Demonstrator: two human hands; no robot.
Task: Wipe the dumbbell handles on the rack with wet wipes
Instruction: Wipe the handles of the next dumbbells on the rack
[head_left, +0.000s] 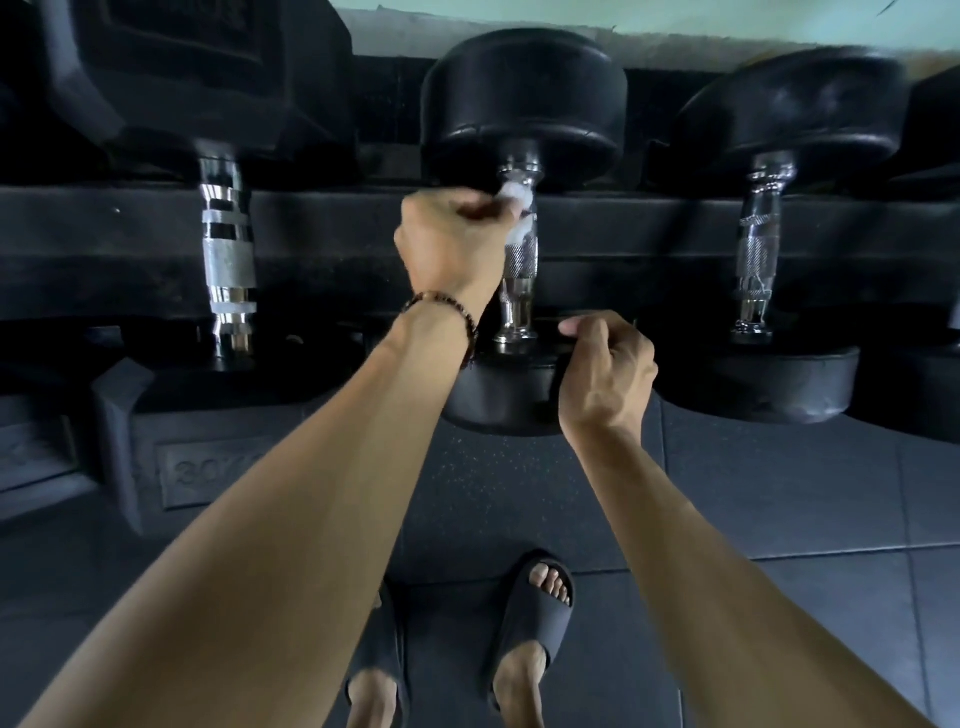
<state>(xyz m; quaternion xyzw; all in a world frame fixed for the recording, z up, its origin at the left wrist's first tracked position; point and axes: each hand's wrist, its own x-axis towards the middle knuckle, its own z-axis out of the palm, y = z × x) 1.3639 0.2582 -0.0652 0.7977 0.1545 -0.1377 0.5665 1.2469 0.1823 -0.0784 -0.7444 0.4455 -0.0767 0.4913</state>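
Wet wipe (515, 208) is a small white wad pressed against the upper part of the middle dumbbell handle (519, 260), just under the far weight head (524, 104). Left hand (452, 244) has its fingers curled around the wipe and pinches it onto the chrome; the wad shows past the fingertips on the handle's left side, partly blurred. Knurled middle of that handle and its lower chrome collar sit below the fingers, uncovered. Handle runs away from the viewer, between the far head and the near head (501, 395), both round black rubber. Right hand (605, 374) is at the near head, fingers curled over its top edge, thumb pointing left toward the base of the handle; hand appears to grip the head's rim, though the contact is partly hidden by the hand itself. A beaded bracelet (447, 312) sits on the left wrist. Left dumbbell (228, 249) has a thicker banded chrome handle and angular black heads, near one stamped "30". Right dumbbell (758, 244) has round heads and a knurled handle. All three lie across the dark rack (337, 228). Below: dark rubber floor (779, 493), two feet in black slides (530, 618).
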